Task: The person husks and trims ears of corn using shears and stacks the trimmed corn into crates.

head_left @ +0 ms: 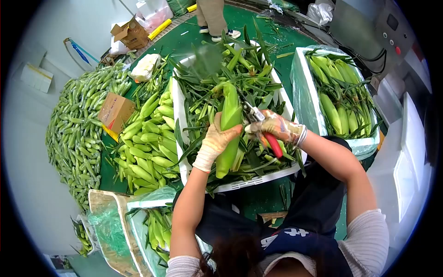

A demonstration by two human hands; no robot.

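Observation:
My left hand (pixel 215 140), in a pale stained glove, is wrapped round a green ear of corn (pixel 230 115) still in its husk. The ear stands nearly upright in view, its leafy end away from me. In my gloved right hand (pixel 280 128) is a pair of pruning shears (pixel 274 145) with a red handle. Their metal blades point at the upper part of the ear; whether they touch it I cannot tell. Beneath both hands, a white plastic crate (pixel 254 181) holds a heap of cut husk leaves and stalk pieces (pixel 194 99).
Husked-in corn (pixel 147 157) lies piled left of the crate, beside a cardboard box (pixel 116 112) and a large mound of wrapped ears (pixel 78 124). A lined white foam box (pixel 302 87) with corn stands right. Another lined box (pixel 138 224) sits lower left. A person's legs (pixel 211 18) are behind.

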